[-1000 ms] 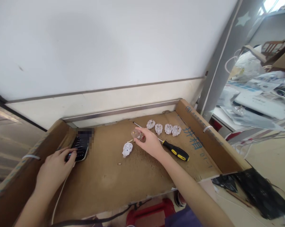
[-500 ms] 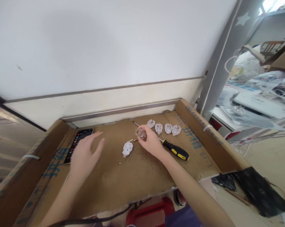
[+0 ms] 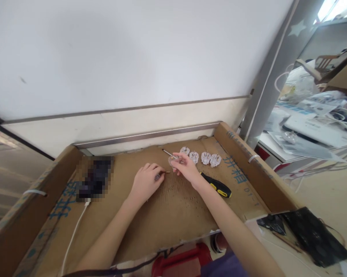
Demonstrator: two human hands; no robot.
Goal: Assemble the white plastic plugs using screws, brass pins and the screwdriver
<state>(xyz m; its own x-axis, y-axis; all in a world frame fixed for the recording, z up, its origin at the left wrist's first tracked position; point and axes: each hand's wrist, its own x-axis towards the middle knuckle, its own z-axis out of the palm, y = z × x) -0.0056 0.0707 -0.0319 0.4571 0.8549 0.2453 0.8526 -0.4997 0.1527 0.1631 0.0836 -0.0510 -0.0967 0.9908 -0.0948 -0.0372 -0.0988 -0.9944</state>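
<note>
My left hand [image 3: 146,180] has come down over the white plug base [image 3: 157,177], with its fingers curled round it so that only a small part shows. A thin brass-coloured piece [image 3: 168,172] lies by its fingertips. My right hand [image 3: 187,169] pinches a clear plug cover [image 3: 171,161] just above the cardboard, close to the left hand. Beneath the right hand lies a screwdriver [image 3: 216,186] with a black and yellow handle; its middle is hidden. Behind and beside the right hand, several clear plugs [image 3: 205,157] sit in a row, prongs up.
Cardboard walls [image 3: 245,165] border the cardboard work surface [image 3: 173,215] at left and right. A blurred-out phone [image 3: 95,179] with a white cable [image 3: 75,232] lies at the left. A white panel [image 3: 127,57] rises behind. Black packaging [image 3: 314,234] lies at the right front.
My left hand has moved right from beside the phone onto the white plug base and closed round it. My right hand stays near its place, still holding the clear cover, now turned differently.
</note>
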